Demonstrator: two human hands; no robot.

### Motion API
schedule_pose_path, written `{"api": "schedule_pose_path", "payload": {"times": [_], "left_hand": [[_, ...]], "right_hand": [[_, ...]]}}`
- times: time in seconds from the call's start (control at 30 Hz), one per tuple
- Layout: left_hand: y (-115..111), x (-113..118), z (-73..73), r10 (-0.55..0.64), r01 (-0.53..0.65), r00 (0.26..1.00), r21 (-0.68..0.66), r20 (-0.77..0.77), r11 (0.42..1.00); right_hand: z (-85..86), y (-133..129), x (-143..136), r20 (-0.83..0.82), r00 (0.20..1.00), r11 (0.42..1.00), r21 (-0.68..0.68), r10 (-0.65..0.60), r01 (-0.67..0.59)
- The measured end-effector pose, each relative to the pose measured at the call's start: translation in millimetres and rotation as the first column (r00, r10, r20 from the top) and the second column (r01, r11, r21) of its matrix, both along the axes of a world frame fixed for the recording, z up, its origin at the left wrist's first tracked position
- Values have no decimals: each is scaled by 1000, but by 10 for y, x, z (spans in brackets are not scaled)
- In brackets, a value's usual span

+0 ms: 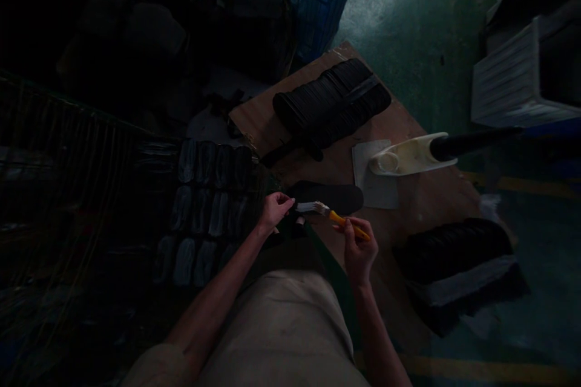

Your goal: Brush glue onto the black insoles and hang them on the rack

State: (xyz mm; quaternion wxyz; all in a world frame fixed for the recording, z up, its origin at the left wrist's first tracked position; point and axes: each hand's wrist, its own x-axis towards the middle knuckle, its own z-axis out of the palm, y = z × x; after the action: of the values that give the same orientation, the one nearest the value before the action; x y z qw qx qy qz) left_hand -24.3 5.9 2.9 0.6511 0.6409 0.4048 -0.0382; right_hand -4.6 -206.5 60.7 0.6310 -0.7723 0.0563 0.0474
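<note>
My right hand (pixel 362 248) is closed around the yellow handle of a paintbrush (pixel 338 218). Its pale bristle end points left, toward my left hand (pixel 275 211). The thumb and fingers of that left hand pinch a small dark piece (pixel 296 205) right at the bristles; its exact kind is too dark to make out. Just beyond both hands, a flat black sole-shaped piece (pixel 336 195) lies at the near edge of the wooden board (pixel 415 193).
A cream-coloured container with a black handle (pixel 408 156) stands on a pale sheet (pixel 376 190). Black stacked pieces (pixel 333 97) lie farther back; another dark bundle (pixel 458 260) is at right. Rolled bundles (pixel 213 187) sit left. A blue crate (pixel 315 3) and white crate (pixel 503 78) stand beyond.
</note>
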Motion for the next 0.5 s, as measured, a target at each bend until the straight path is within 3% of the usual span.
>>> {"api": "schedule_pose_path", "payload": {"times": [0.13,0.23,0.37,0.5], "left_hand": [[3,-10,-14,-6,6,1000,6,11,1000],[6,-13,-6,-8,7,1000,10,7,1000],[7,-2,22,-6,6,1000,15,-4,1000],[6,9,43,-15,15,1000,35,-2,999]], "right_hand": [[6,-298,138,96,993,988,-133,-68,80],[45,-454,212,192,980,961,-261,-44,94],[121,-525,263,360,924,862,-501,129,75],[125,-371,183,381,876,752,-658,295,33]]}}
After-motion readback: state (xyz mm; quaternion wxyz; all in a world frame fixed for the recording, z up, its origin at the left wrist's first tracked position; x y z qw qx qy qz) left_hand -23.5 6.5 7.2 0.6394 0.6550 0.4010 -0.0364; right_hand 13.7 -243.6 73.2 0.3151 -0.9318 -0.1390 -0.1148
